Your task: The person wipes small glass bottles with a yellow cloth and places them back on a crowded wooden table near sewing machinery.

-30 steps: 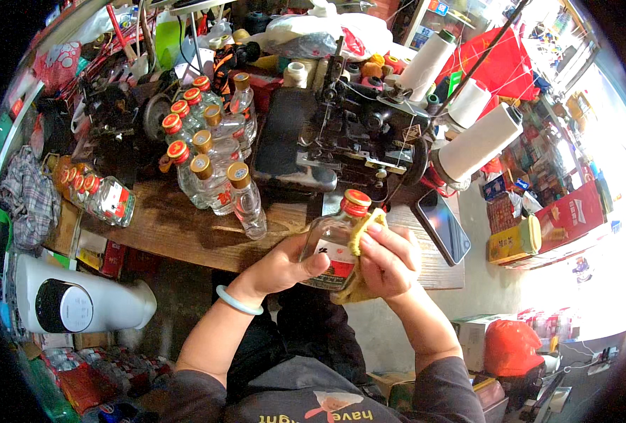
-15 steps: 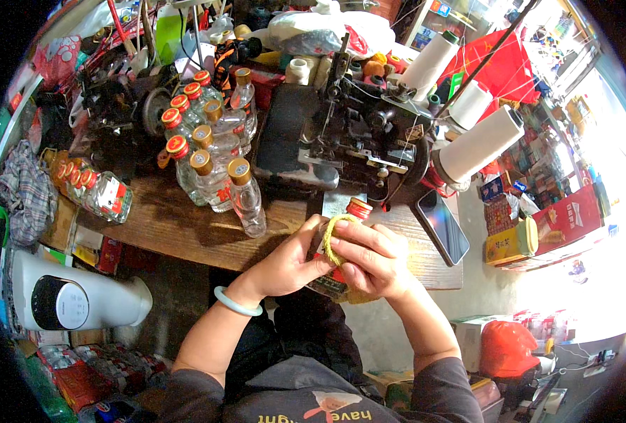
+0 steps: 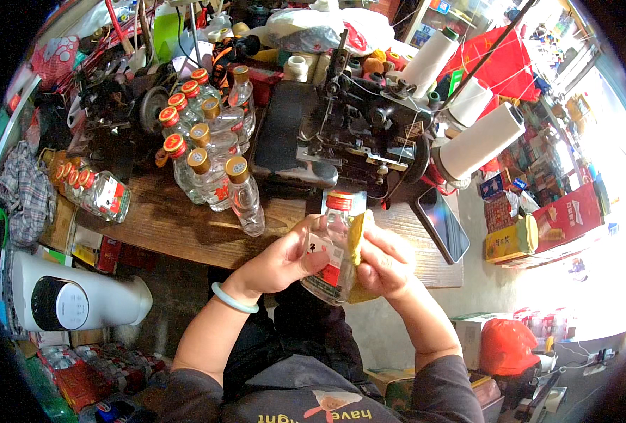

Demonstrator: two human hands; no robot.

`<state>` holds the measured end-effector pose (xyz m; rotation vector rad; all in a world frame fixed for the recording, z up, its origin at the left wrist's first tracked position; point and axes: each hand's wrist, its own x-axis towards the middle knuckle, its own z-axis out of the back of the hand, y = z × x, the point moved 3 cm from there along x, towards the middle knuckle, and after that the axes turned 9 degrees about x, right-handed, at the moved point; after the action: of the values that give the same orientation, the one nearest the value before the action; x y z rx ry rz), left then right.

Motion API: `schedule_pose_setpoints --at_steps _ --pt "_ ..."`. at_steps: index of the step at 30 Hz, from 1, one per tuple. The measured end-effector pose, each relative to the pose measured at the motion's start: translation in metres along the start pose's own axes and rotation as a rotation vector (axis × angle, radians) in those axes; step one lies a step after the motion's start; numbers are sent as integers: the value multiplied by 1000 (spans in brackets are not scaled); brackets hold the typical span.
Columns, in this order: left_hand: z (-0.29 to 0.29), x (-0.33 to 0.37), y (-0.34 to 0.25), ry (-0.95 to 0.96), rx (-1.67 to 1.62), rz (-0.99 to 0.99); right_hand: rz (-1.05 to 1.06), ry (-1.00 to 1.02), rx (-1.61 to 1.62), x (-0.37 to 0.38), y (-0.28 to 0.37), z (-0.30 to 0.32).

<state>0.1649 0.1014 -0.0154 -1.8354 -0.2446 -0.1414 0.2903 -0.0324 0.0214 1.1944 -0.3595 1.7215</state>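
A clear glass bottle (image 3: 332, 243) with a red and gold cap and a white, red and green label stands nearly upright before me, above the table's front edge. My left hand (image 3: 290, 258) grips its left side, thumb across the label. In my right hand (image 3: 389, 259) is a folded yellow cloth (image 3: 356, 241), held against the bottle's right side. To the left, several similar glass bottles (image 3: 241, 197) with gold or red caps stand grouped on the wooden table (image 3: 165, 224).
Behind the bottle is a black sewing machine (image 3: 380, 134) with large white thread cones (image 3: 479, 144). A phone (image 3: 442, 227) lies at the table's right edge. More bottles (image 3: 101, 194) lean at the far left, above a white appliance (image 3: 80, 292).
The yellow cloth has moved from across the bottle's front and neck to its right side. Both the label and the neck now show, and the bottle looks more upright.
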Motion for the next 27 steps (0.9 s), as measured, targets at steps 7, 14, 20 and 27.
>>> schedule_pose_setpoints --at_steps 7,14,20,27 --pt "4 -1 -1 -11 -68 49 387 166 -27 9 18 -7" --pt "0 0 -3 26 65 23 403 170 -44 8 20 -5" --pt "-4 -6 -7 32 -61 85 153 17 47 2 4 -2" --pt "9 -13 1 -31 -52 19 457 281 57 8 28 -16"
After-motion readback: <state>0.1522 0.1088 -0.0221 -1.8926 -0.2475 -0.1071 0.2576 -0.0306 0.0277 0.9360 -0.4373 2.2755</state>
